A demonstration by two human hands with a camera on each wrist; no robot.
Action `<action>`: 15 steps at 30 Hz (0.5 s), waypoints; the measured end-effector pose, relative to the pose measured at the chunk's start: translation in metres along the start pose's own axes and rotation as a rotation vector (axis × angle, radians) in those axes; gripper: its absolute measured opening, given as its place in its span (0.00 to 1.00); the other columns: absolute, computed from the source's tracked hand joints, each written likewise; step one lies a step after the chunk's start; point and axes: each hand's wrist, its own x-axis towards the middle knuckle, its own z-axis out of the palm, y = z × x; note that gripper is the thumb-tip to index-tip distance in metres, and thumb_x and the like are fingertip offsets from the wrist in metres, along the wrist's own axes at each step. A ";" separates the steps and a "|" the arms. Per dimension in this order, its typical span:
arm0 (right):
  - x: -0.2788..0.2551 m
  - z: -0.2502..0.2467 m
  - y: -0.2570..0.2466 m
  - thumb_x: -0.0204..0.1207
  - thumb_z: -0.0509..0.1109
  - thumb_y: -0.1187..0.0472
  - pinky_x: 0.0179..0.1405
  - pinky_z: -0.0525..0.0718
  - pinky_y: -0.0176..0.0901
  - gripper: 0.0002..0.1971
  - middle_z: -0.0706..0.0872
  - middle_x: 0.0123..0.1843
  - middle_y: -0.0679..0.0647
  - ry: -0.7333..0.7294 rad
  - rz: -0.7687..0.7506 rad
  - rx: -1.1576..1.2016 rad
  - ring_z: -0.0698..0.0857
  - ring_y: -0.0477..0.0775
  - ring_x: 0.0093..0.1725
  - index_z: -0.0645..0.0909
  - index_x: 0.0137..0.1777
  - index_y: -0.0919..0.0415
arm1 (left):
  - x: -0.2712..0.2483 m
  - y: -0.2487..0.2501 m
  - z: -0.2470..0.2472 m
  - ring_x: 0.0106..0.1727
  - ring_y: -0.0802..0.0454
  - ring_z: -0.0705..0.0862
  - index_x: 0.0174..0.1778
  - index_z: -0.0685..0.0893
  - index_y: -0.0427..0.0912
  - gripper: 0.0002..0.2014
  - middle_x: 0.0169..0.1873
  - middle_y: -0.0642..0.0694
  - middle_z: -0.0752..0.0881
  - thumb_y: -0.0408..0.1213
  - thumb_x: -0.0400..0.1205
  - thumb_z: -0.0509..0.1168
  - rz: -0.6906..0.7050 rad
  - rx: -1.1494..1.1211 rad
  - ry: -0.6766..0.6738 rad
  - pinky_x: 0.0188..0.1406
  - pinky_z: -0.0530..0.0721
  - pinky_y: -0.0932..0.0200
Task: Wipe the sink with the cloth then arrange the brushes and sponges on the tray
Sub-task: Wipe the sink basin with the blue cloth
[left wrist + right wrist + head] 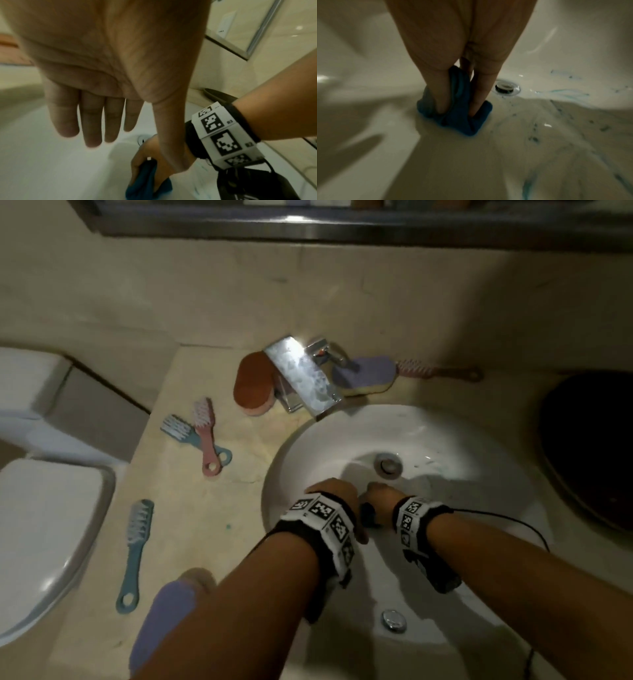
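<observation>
Both hands are down in the white sink (479, 440). My right hand (458, 106) pinches a crumpled blue cloth (462, 121) between thumb and fingers and presses it on the basin floor just left of the drain (506, 86). Blue smears (568, 93) mark the basin to the right of the drain. My left hand (96, 121) hovers beside it with straight fingers and holds nothing. On the counter lie a blue brush (181, 431), a pink brush (205, 440) and a teal brush (135, 553). A dark round tray (589, 450) sits at the right.
The chrome faucet (303, 374) stands behind the basin, flanked by an orange sponge (253, 383) and a purple sponge (364, 373). A brown-handled pink brush (438, 370) lies further right. Another purple sponge (164, 618) lies by my left forearm. A toilet (44, 525) stands at the left.
</observation>
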 end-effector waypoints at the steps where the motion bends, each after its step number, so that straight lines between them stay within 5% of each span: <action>1: 0.001 0.000 -0.002 0.76 0.68 0.60 0.55 0.76 0.45 0.17 0.78 0.67 0.61 -0.037 0.014 0.035 0.79 0.62 0.64 0.75 0.65 0.61 | 0.004 0.006 -0.001 0.71 0.44 0.76 0.75 0.71 0.42 0.40 0.72 0.42 0.76 0.53 0.69 0.77 0.026 -0.020 0.009 0.66 0.76 0.52; 3: 0.005 -0.003 0.002 0.77 0.67 0.58 0.54 0.77 0.45 0.14 0.80 0.63 0.62 0.001 0.053 0.098 0.81 0.62 0.60 0.74 0.60 0.60 | 0.024 0.015 -0.001 0.73 0.45 0.74 0.78 0.67 0.42 0.43 0.75 0.42 0.73 0.49 0.69 0.78 0.032 -0.065 0.033 0.68 0.75 0.54; 7: 0.014 -0.017 0.037 0.77 0.65 0.62 0.61 0.77 0.46 0.16 0.79 0.66 0.63 0.210 0.188 0.271 0.80 0.62 0.62 0.78 0.65 0.58 | 0.061 0.006 0.008 0.83 0.39 0.49 0.83 0.40 0.42 0.60 0.83 0.39 0.44 0.51 0.68 0.78 0.074 -0.035 0.015 0.82 0.56 0.44; 13: 0.010 -0.022 0.050 0.75 0.68 0.55 0.48 0.73 0.39 0.14 0.79 0.57 0.62 0.187 0.188 0.256 0.81 0.64 0.56 0.81 0.57 0.62 | 0.101 0.011 0.003 0.83 0.39 0.37 0.82 0.33 0.44 0.65 0.82 0.41 0.32 0.51 0.66 0.79 0.107 -0.004 0.022 0.82 0.46 0.40; 15: 0.014 -0.012 0.054 0.75 0.69 0.53 0.53 0.76 0.41 0.18 0.77 0.59 0.61 0.140 0.179 0.355 0.79 0.63 0.60 0.77 0.60 0.63 | 0.116 0.014 0.004 0.83 0.40 0.35 0.82 0.32 0.45 0.65 0.81 0.42 0.30 0.52 0.67 0.78 0.126 0.032 0.020 0.81 0.44 0.39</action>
